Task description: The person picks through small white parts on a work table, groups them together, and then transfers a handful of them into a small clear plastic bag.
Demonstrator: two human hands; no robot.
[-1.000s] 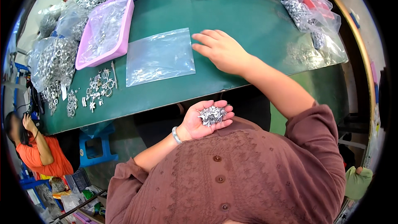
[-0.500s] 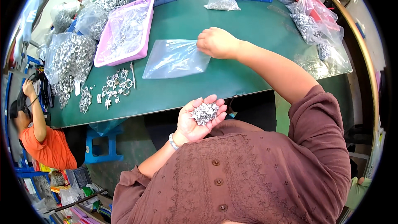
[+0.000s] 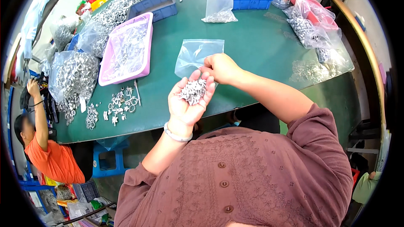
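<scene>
A heap of small silver metal pieces (image 3: pixel 194 91) rests in the upturned, cupped palm of my left hand (image 3: pixel 181 108); what each piece is, I cannot make out. The fingers of my right hand (image 3: pixel 224 68) are closed on the near edge of a clear plastic bag (image 3: pixel 194 54), right beside my left fingertips. The bag looks flat and spreads over the green table beyond both hands. Whether its mouth is parted is hidden behind my fingers.
A pink tray (image 3: pixel 148 54) with bagged silver parts stands left of the bag, near loose rings and charms (image 3: pixel 122 104). Farther back are an open-topped blue bin (image 3: pixel 162 11), a bag of parts (image 3: pixel 221 16) and a filled blue bin (image 3: pixel 252 3). A person in orange (image 3: pixel 54 159) is at left.
My left hand has risen over the table edge with its heap. My right hand has drawn the bag nearer and to the right, so both hands now meet.
</scene>
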